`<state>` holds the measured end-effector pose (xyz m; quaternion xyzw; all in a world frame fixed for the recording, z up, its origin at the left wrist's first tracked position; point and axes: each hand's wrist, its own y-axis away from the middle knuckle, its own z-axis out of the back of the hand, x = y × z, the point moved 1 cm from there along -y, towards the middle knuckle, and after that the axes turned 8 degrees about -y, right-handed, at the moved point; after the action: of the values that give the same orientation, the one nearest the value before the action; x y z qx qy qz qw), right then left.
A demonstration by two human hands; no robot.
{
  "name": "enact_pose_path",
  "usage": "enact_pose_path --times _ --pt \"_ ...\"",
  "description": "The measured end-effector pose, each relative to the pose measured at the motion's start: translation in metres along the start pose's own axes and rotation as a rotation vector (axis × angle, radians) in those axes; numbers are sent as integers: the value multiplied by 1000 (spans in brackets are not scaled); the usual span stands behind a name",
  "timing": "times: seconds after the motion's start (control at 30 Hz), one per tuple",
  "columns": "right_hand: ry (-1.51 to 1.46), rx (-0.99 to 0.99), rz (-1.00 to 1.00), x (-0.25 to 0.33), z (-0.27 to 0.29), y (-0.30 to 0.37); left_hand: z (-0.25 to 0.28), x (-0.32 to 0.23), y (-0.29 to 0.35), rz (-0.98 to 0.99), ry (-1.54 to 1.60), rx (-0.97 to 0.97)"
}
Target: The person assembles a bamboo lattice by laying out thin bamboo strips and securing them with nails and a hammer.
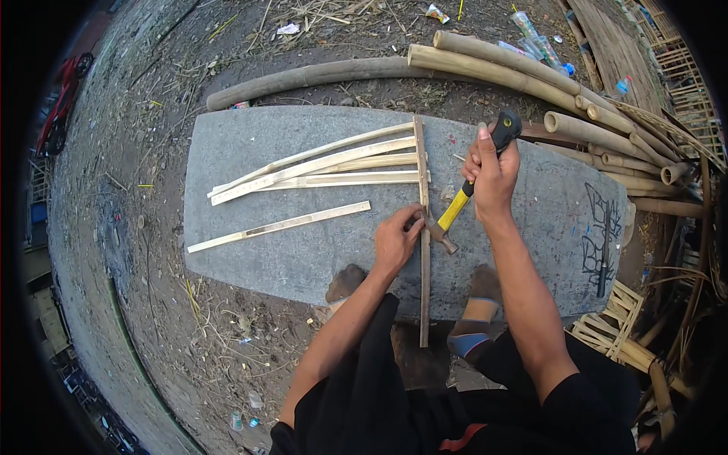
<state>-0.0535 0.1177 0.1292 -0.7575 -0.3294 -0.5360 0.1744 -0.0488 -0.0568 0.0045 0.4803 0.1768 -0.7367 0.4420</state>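
Observation:
My right hand (494, 178) grips a claw hammer (455, 210) by its black and yellow handle, thumb along the grip. The hammer's head is low, beside a long, narrow brown wooden strip (424, 296). A thin sliver pokes out near my right fingers, too small to name. My left hand (396, 241) is closed at the strip, fingertips pinched close to the hammer head; what they pinch is hidden. Several pale bamboo slats (318, 165) fan out leftward, their right ends meeting the strip's upper part. One separate slat (280, 226) lies below them.
Everything rests on a grey slab (516, 284), with a dark rod (604, 258) at its right. Bamboo poles (500, 72) are piled beyond and to the right. Plastic bottles (535, 45) lie at the back. A woven bamboo piece (610, 322) is at lower right. My feet flank the strip.

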Motion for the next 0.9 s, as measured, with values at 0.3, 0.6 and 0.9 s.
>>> enact_pose_path --times 0.3,0.6,0.9 --pt "420 3 141 -34 1 -43 -6 -5 -5 32 -2 -34" --pt "677 26 119 -43 -25 -67 -4 -5 -6 45 65 -13" --pt "739 31 250 -34 -53 -62 -4 1 -5 52 63 -48"
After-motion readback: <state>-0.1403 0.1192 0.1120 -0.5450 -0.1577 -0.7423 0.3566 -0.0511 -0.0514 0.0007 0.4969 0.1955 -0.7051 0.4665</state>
